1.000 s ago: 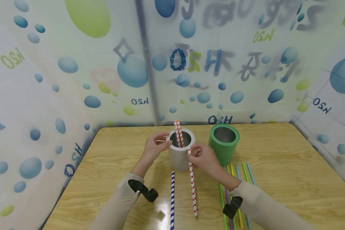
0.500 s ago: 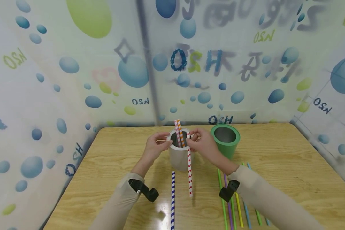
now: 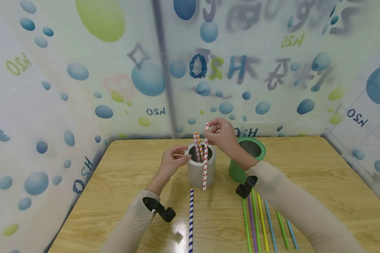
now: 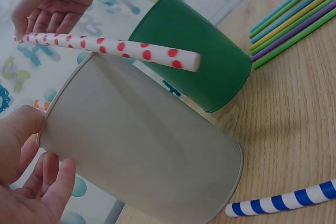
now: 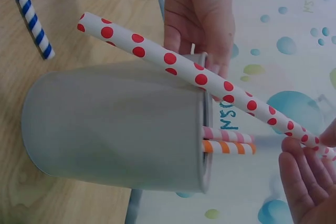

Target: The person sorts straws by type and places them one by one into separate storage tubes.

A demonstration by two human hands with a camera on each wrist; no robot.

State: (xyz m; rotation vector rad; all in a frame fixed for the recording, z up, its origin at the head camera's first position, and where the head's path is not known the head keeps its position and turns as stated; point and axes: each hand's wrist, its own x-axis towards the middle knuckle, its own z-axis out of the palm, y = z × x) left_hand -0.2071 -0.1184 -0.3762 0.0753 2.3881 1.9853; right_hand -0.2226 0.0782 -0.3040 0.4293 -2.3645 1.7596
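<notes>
My right hand pinches the red-dotted white straw near its top end; the straw hangs in front of the grey cup, its lower end outside the cup. In the right wrist view the dotted straw slants across the cup's rim. My left hand grips the cup's rim on the left, thumb and fingers either side of it. Inside the cup stand a pink-striped straw and an orange-striped straw. A blue-striped straw lies on the table in front of the cup.
A green cup stands right of the grey one, partly behind my right forearm. Several thin coloured sticks, among them a yellow one, lie side by side at the front right. A printed curtain hangs behind the table.
My right hand has risen with the dotted straw, lifting its lower end from near the table to the height of the grey cup's base. My left hand has stayed at the rim.
</notes>
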